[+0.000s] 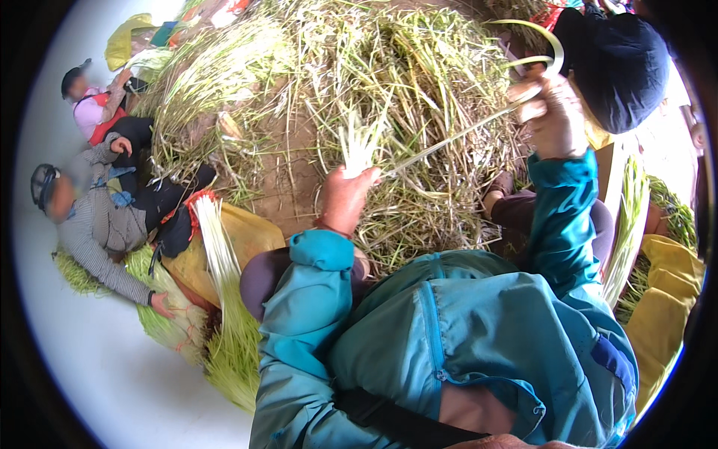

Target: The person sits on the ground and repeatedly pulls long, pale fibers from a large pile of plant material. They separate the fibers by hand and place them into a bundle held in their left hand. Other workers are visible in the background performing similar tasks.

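Before me, my left hand (349,196) is closed around a small bunch of pale stalks (359,147), whose white ends stick up above the fist. To the right and farther forward, my right hand (552,115) is raised, slightly blurred. It grips a long, flat pale strip (449,147) of plant. The strip runs taut from beside my left thumb to my right fingers. Beyond the right hand it curls over in a loop. Beneath both hands spreads a large heap of loose stalks and leaf scraps (415,73).
Long pale stalks (216,247) lie by my left knee on yellow cloth (247,230). More stalks (628,219) stand at my right, near a yellow sack (662,303). Two people sit at left, one touching a tied bundle (185,325). Another person in a dark cap (620,70) is close at upper right.
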Demonstrator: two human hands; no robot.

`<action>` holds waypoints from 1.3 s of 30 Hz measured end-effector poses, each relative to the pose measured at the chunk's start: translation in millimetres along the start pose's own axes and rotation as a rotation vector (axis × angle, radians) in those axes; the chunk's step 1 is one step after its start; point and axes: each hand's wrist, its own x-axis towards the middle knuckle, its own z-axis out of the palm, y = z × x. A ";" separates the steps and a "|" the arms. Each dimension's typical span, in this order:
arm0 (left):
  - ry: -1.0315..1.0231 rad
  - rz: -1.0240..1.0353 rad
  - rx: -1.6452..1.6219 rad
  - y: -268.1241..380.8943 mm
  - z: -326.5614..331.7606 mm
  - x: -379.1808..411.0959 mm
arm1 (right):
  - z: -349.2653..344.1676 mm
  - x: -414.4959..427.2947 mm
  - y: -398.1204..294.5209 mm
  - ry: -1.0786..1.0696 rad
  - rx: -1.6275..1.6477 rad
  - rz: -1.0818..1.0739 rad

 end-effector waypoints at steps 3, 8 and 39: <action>0.048 0.174 0.151 -16.0 -18.8 9.1 | -23.5 7.6 -59.7 0.155 0.249 -0.099; 0.138 0.257 0.971 -2.5 -27.1 10.6 | -121.6 1.3 -155.5 0.004 0.507 -0.250; -0.255 0.112 -0.916 26.4 -12.4 13.1 | 54.3 -75.9 183.0 -0.834 0.330 1.055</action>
